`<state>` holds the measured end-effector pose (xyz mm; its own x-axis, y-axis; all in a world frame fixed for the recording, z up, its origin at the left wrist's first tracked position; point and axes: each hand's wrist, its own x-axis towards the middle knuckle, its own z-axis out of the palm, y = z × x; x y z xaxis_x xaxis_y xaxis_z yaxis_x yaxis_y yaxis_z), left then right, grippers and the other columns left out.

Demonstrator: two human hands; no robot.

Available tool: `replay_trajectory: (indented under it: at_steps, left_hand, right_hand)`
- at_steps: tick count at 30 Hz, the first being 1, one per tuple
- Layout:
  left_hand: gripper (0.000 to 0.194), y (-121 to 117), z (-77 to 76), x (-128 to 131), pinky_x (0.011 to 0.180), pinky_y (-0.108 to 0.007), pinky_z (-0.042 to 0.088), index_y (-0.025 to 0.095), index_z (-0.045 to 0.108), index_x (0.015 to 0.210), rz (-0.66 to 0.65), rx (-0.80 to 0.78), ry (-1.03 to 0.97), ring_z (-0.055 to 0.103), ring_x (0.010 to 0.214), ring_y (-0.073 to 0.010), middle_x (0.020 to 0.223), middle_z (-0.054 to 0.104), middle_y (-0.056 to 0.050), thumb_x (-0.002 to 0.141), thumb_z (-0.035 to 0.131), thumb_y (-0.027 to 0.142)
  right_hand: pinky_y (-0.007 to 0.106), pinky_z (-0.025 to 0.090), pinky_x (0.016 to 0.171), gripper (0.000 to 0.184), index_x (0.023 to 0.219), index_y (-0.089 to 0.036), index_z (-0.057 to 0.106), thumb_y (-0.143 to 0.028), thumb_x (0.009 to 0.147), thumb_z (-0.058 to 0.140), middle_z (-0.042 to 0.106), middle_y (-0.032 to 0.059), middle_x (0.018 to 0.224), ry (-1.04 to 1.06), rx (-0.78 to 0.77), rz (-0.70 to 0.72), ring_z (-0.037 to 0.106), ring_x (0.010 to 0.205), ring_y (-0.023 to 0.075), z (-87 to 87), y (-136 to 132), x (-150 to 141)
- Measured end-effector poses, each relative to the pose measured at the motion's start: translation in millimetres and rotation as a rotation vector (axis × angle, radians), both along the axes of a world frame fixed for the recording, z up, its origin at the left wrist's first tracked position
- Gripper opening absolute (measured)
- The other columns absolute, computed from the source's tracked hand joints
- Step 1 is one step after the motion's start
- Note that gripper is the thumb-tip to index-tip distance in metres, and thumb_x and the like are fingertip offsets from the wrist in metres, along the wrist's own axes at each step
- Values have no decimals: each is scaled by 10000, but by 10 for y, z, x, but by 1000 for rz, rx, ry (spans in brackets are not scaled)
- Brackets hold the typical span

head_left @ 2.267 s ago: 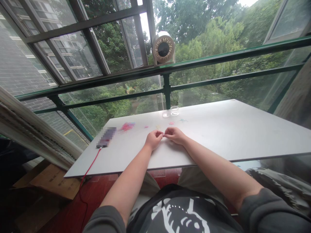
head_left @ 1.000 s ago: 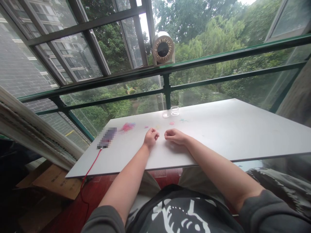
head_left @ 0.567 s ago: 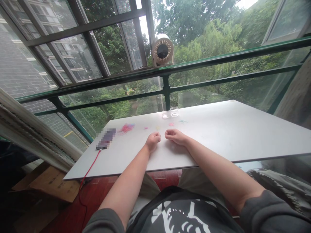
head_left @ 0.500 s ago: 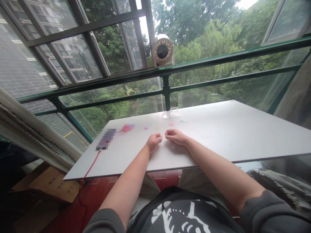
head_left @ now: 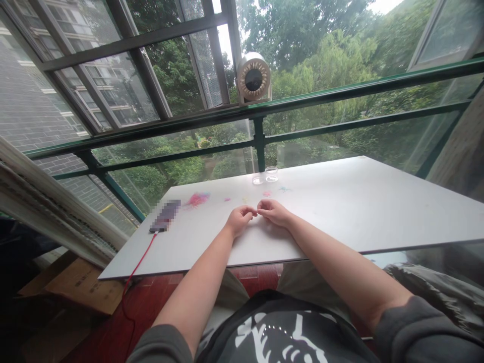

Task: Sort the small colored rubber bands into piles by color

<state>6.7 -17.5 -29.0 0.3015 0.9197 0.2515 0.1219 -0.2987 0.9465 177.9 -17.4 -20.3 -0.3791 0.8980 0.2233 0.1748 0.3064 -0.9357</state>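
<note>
Above the white table [head_left: 333,217], my left hand [head_left: 241,220] and my right hand [head_left: 275,213] meet at the fingertips. Both are closed in a pinch; whatever is between the fingers is too small to make out. Just beyond them lie small piles of tiny coloured pieces: a yellow pile [head_left: 245,199], a pink pile [head_left: 266,193] and a blue-green pile [head_left: 285,189]. Further left are a small magenta pile [head_left: 227,199] and a larger mixed pink, red and blue heap [head_left: 198,199].
Two clear round containers [head_left: 271,174] stand at the table's far edge. A blurred-out phone [head_left: 165,216] with a red cable [head_left: 140,262] lies at the left. Behind the table runs a green railing [head_left: 325,103] with a white fan [head_left: 253,78] on it. Cardboard boxes [head_left: 85,287] sit on the floor.
The fingertips of my two hands have come together from a small gap. My left fingers have stretched to the right. The piles and containers stay in place.
</note>
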Motion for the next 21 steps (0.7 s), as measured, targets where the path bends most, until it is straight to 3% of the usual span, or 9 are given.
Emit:
replay_trajectory:
  at_steps: [7, 12, 21]
  left_hand:
    - [200, -3, 10, -24, 709, -292, 493, 129, 699, 845, 44, -18, -61, 612, 680, -135, 766, 702, -64, 666, 636, 192]
    - [293, 21, -10, -45, 735, -311, 495, 120, 692, 833, 84, -51, -106, 640, 733, -167, 798, 708, -82, 583, 755, 260]
    - [301, -11, 8, -33, 547, -231, 393, 131, 679, 782, 143, 58, 94, 477, 538, -83, 653, 633, -17, 580, 755, 342]
  right_hand:
    - [204, 298, 424, 204, 727, -167, 504, -354, 722, 587, 448, -76, 458, -9, 13, -9, 397, 402, 73, -13, 11, -5]
    - [202, 294, 423, 151, 715, -170, 502, -301, 716, 576, 433, -80, 448, -34, 18, -9, 399, 397, 72, -33, 29, -3]
    - [198, 293, 431, 134, 692, -166, 490, -274, 718, 566, 453, -70, 462, -83, 46, -28, 407, 402, 71, -2, -10, -6]
